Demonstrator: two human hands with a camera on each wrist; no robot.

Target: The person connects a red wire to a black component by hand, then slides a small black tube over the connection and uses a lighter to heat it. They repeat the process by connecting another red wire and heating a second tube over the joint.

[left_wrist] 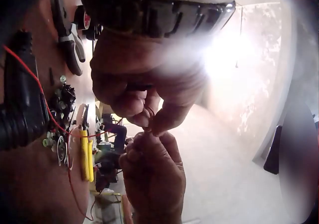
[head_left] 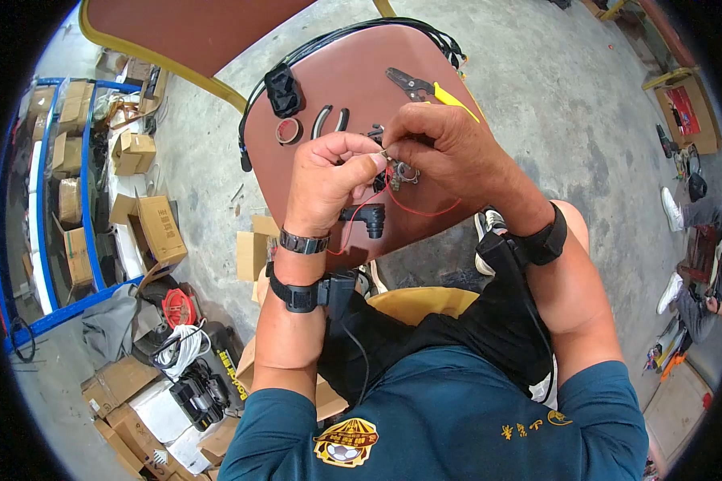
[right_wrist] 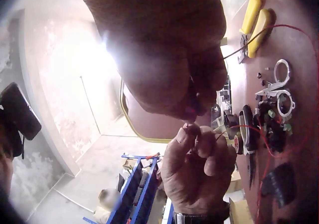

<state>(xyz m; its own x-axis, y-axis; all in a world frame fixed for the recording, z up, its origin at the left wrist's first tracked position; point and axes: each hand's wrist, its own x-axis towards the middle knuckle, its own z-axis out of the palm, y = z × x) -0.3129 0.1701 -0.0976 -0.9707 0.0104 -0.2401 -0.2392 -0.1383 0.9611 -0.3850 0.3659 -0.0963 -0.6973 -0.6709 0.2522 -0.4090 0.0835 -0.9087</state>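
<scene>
Fingertips meet over the red-brown seat, where my left hand (head_left: 329, 180) and right hand (head_left: 445, 148) pinch a thin red wire (head_left: 409, 212) between them. In the left wrist view a short strand shows at the left fingertips, with the right thumb and fingers (left_wrist: 152, 151) close below. The wire's ends are mostly hidden by the fingers. From the hands the wire loops down over the seat. A black elbow-shaped connector (head_left: 371, 216) lies just below my left hand. Small silver folding scissors (right_wrist: 279, 89) rest among small black and green parts (right_wrist: 273, 121) beneath the hands.
Wire strippers with yellow handles (head_left: 455, 102) lie beyond my right hand. Grey-and-black pliers (head_left: 321, 122), a tape roll (head_left: 288, 131) and a black pouch-like item (head_left: 283, 90) sit at the left. Black cable (head_left: 337, 36) runs along the seat's far edge. Boxes fill the blue shelf (head_left: 95, 184).
</scene>
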